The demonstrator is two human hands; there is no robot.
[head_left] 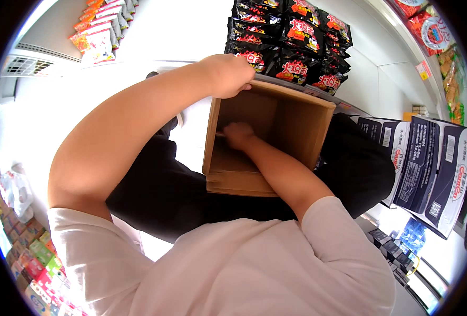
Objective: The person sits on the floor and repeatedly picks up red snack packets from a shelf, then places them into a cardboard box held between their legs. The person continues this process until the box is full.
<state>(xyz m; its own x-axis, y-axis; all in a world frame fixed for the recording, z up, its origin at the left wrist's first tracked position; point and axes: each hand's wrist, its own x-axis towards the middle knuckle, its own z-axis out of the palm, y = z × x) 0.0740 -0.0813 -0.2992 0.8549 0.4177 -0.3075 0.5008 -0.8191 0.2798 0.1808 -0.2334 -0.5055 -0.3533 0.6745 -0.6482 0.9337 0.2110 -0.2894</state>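
An open cardboard box (270, 181) is propped between my legs, its opening facing me. My left hand (233, 76) is closed over the box's upper left corner, fingers bent around the rim. Deep inside the box, close to its left wall, is my right hand (238, 136). Its fingers look bunched together in the shadow, and what they hold, if anything, I cannot make out. No goods show in the visible part of the box. Just beyond the box, black snack packets (296, 37) with red and white print stand in stacked rows on a shelf.
White and dark-blue cartons (428, 168) are stacked at my right. Orange and white packets (101, 31) line a shelf at the far left, above a white wire basket (28, 66). More packaged goods (449, 79) hang at the upper right. Colourful boxes (38, 258) fill the lower left.
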